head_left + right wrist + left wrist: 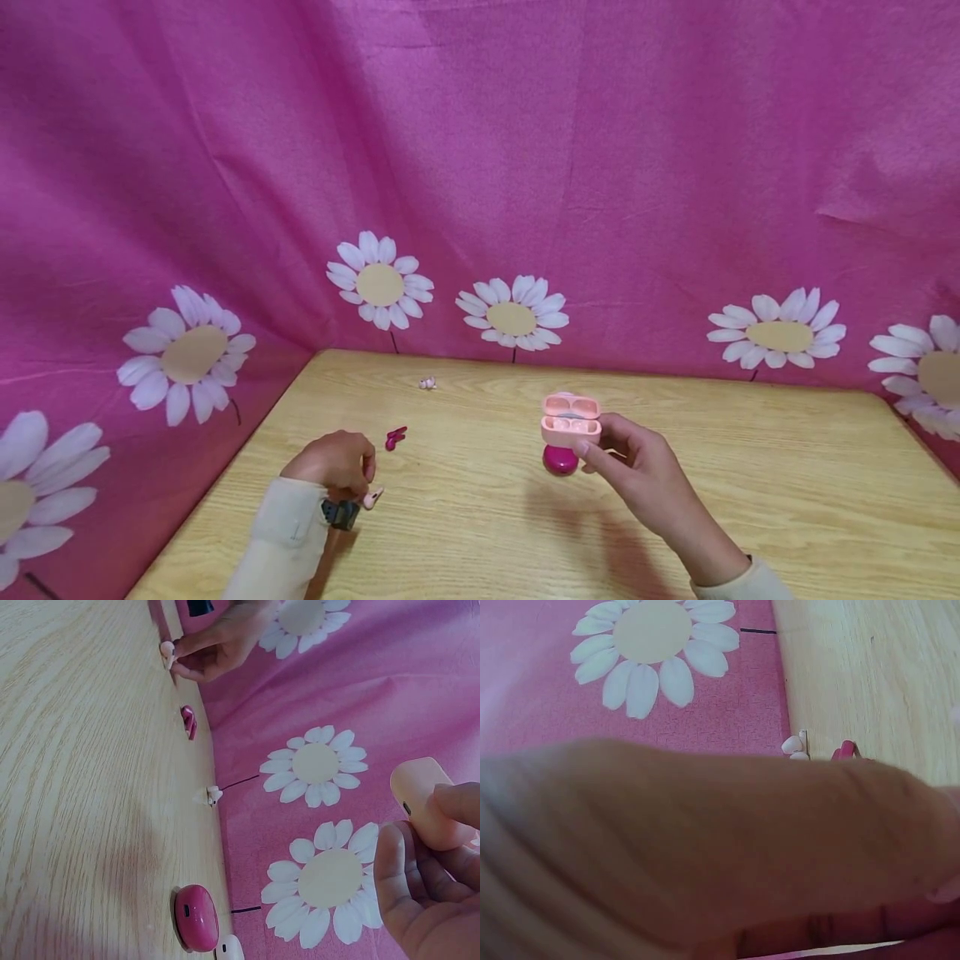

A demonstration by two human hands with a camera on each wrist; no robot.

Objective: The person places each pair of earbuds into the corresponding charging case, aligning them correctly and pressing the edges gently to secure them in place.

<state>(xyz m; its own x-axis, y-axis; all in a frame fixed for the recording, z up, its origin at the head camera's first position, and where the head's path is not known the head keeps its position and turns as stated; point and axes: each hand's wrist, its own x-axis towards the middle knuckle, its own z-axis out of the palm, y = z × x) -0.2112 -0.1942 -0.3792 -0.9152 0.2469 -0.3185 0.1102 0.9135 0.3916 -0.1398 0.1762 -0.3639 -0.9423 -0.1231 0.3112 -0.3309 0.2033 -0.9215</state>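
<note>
The pink case [571, 423] is held lid-open above the table [750, 483] by the curled fingers of the right hand [633, 458]; its wells appear empty. A pink earbud [372, 498] is pinched by the left hand [337, 463]. Only the right wrist view shows the magenta case [196, 916] in full. The left wrist view is largely blocked by skin. A magenta earbud [394, 437] and a white earbud [427, 383] lie apart on the wood.

No lettering, brand, number or sign can be read anywhere in these views. The pink earbud case [571, 419], the magenta case [560, 459] and the daisy-printed cloth [480, 167] seem unmarked, though both wrist views are blurred up close.
</note>
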